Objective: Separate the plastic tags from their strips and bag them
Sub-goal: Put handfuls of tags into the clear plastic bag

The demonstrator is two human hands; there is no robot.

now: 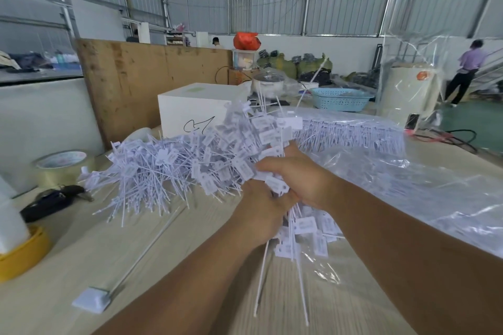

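Observation:
A big heap of white plastic tags [168, 168] with thin tails lies across the middle of the table. My left hand [261, 215] and my right hand [296, 174] meet at its right end, both gripping a bundle of tags [275, 185]. Below my hands hang loose tags [307, 228] and long thin strips [261, 280]. To the right a clear plastic bag [408, 185] lies on the table, with rows of tags on strips [353, 130] on or inside it.
A tape roll [61, 162], dark keys [51, 200] and a yellow-capped white bottle [16, 247] sit at the left. A single tag on a rod [92, 302] lies near me. A white box [196, 109], blue basket [340, 99] and wooden board [152, 79] stand behind.

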